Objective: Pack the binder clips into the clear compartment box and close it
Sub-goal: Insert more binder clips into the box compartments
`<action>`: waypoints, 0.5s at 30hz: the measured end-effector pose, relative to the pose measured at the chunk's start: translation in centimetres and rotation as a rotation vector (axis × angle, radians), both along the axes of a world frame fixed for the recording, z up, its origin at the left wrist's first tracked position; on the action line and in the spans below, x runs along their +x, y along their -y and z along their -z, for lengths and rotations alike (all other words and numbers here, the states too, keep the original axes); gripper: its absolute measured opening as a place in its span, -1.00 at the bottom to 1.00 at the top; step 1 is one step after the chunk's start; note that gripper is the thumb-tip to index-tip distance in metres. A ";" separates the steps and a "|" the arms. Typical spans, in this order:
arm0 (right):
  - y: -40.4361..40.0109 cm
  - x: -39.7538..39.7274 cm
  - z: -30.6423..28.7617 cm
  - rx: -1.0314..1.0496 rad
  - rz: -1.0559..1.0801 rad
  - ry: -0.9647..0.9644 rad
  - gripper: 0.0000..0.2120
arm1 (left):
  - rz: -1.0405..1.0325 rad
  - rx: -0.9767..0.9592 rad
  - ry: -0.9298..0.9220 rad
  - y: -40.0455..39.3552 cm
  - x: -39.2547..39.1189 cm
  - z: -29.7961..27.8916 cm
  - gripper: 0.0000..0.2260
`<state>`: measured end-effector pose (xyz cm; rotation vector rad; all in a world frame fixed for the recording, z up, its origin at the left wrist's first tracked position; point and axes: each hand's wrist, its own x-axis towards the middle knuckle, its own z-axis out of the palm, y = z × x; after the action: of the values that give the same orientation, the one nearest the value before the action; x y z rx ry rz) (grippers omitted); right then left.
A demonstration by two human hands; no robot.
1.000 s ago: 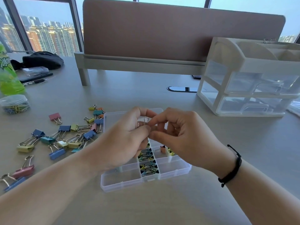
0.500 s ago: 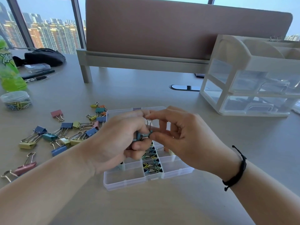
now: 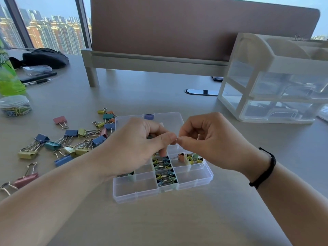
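Observation:
The clear compartment box (image 3: 134,197) lies open in the middle of the desk, its lid (image 3: 166,118) flat behind it. Small coloured binder clips (image 3: 165,167) fill its middle column, and a few more (image 3: 190,158) sit in a right compartment. My left hand (image 3: 138,146) hovers over the box, curled round a teal binder clip (image 3: 150,137) that is almost wholly hidden. My right hand (image 3: 204,139) pinches thumb and forefinger together at the tip of my left thumb, where the clip's wire arm is covered. Several larger loose clips (image 3: 71,139) lie scattered left of the box.
A white drawer organiser (image 3: 275,86) stands at the right. At the far left are a round tub of paper clips (image 3: 15,106), a green bottle (image 3: 8,77), pens and a black bag (image 3: 46,57). A brown desk divider (image 3: 195,29) runs along the back.
The clip's wire arm, visible between my hands half a second ago, is now hidden under my fingers. Both hands stay together over the box, my right fingers now curled tighter.

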<state>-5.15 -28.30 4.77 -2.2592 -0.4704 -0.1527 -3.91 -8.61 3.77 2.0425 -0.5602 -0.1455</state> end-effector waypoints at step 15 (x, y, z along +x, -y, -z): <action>0.7 0.1 -0.5 -0.226 -0.090 -0.102 -0.90 | -0.072 0.204 0.206 -0.5 0.2 0.8 -0.86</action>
<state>-5.09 -28.96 5.25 -2.4470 -0.5570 0.0643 -3.74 -8.09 2.98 2.2898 -0.6190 0.0542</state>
